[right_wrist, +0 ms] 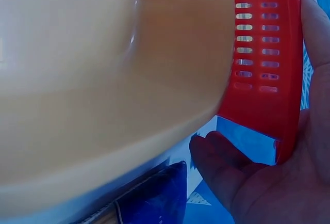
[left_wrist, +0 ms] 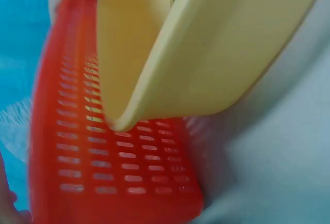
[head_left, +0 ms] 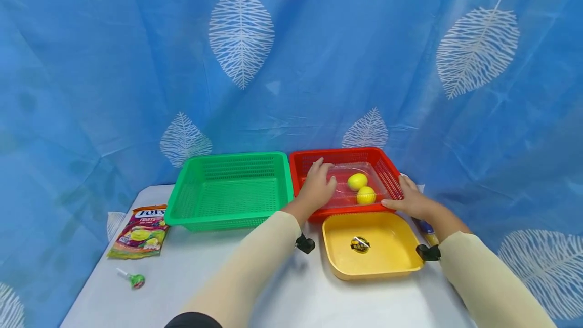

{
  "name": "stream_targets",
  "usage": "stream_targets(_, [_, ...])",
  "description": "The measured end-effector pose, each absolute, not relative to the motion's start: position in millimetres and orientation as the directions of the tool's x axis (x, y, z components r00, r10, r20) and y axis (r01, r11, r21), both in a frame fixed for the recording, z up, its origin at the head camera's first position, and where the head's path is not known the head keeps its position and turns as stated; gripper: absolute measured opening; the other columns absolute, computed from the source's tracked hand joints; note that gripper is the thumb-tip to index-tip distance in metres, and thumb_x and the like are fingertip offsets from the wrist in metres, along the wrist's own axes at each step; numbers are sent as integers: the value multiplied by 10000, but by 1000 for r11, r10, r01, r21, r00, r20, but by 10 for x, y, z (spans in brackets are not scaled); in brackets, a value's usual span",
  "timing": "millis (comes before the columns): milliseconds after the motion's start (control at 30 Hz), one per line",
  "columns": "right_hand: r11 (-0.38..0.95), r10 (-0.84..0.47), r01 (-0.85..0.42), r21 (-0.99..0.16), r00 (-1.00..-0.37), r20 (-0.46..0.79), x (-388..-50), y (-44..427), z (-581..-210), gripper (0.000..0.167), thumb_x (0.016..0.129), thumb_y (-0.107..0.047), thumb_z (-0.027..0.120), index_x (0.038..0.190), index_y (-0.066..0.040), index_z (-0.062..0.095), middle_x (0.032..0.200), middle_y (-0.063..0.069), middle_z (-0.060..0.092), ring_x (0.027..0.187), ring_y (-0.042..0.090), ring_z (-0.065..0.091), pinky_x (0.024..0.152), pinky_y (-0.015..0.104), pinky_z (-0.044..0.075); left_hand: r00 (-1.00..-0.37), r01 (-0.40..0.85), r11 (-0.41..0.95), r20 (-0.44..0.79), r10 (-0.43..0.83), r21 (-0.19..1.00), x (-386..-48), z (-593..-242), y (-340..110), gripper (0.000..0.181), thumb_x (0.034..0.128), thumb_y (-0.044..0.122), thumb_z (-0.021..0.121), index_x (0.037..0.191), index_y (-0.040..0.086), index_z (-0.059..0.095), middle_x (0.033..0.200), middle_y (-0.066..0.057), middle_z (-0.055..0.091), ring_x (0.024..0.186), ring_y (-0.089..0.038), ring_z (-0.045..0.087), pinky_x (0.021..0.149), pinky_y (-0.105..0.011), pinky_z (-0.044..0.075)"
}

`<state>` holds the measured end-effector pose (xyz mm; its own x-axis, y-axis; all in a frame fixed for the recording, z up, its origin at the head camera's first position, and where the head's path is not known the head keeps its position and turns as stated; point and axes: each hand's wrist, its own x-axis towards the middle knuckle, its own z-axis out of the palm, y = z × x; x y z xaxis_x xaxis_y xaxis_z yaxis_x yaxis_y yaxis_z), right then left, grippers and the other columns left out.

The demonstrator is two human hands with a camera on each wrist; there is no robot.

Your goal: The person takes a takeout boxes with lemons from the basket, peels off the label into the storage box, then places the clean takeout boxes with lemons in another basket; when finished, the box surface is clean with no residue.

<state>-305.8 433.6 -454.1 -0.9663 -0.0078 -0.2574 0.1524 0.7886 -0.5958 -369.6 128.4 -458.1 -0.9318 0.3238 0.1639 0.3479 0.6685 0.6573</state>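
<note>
My left hand [head_left: 317,186] is above the left part of a red slotted basket [head_left: 319,211], its fingers and thumb spread apart and nothing held. Only a bit of that hand shows at the left wrist view's lower left. At the basket's right front corner, my right hand [head_left: 412,199] grips the rim [right_wrist: 289,79], thumb on one side and fingers on the other. Inside the basket lie a clear plastic container [head_left: 339,171] and two yellow round things [head_left: 357,181], one of them ribbed. A yellow basin [head_left: 378,262] stands just in front of the basket.
Left of the red basket is a green basket [head_left: 237,219]. A Fox's fruit candy bag [head_left: 141,234] and a green lollipop [head_left: 136,281] lie at the table's left side. A dark blue packet [right_wrist: 160,195] is partly hidden beside the basin. A blue curtain [head_left: 319,65] hangs behind.
</note>
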Motion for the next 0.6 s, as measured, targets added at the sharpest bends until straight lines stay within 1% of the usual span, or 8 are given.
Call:
stream_targets(67, [795, -5, 154, -587, -965, -261, -3045, 4384, -4546, 1364, 838, -656, 754, 1644, -65, -174, 1676, 339, -118, 1464, 644, 68, 1057, 763, 397, -899, 428, 635, 233, 370, 643, -3643, -4548, 1239, 536, 1016, 326, 630, 1526, 225, 500, 1713, -16, 292, 1594, -256, 264, 1140, -480, 481])
stream_targets(133, [804, -9, 144, -577, -967, -255, -3043, 4439, -4543, 1356, 852, -649, 746, 1637, -47, -182, 1670, 349, -124, 1459, 659, 46, 1054, 779, 383, -874, 480, 619, 274, 402, 622, -3597, -4507, 1169, 534, 1005, 315, 641, 1515, 227, 508, 1714, -16, 288, 1595, -262, 258, 1125, -490, 493])
stream_targets(233, [808, -22, 134, -574, -966, -257, -3061, 4494, -4532, 1347, 868, -639, 735, 1628, -32, -198, 1665, 356, -140, 1458, 674, 9, 1060, 798, 348, -862, 503, 624, 298, 410, 598, -3563, -4442, 1017, 530, 1004, 303, 630, 1512, 209, 509, 1716, -39, 284, 1601, -296, 235, 1147, -538, 462])
stream_targets(367, [800, -44, 113, -589, -969, -244, -3102, 4526, -4539, 1307, 898, -596, 730, 1628, -13, -184, 1665, 361, -128, 1459, 666, 32, 1080, 801, 322, -862, 505, 632, 310, 401, 588, -3567, -4389, 783, 496, 1015, 286, 590, 1494, 175, 528, 1709, -82, 299, 1596, -353, 229, 1184, -608, 399])
stream_targets(500, [795, -24, 115, -595, -975, -220, -3092, 4562, -4580, 1281, 899, -576, 741, 1645, -28, -143, 1671, 352, -75, 1458, 640, 97, 1068, 769, 382, -855, 517, 646, 298, 425, 561, -3566, -4362, 574, 477, 1032, 308, 549, 1490, 175, 528, 1715, -101, 280, 1598, -396, 192, 1225, -639, 316])
stream_targets(600, [796, -4, 128, -591, -976, -217, -3062, 4591, -4607, 1274, 893, -578, 747, 1651, -30, -119, 1665, 359, -47, 1448, 636, 143, 1050, 753, 418, -857, 513, 682, 269, 439, 520, -3544, -4342, 413, 484, 1049, 337, 531, 1509, 191, 505, 1728, -94, 245, 1605, -410, 153, 1268, -632, 216])
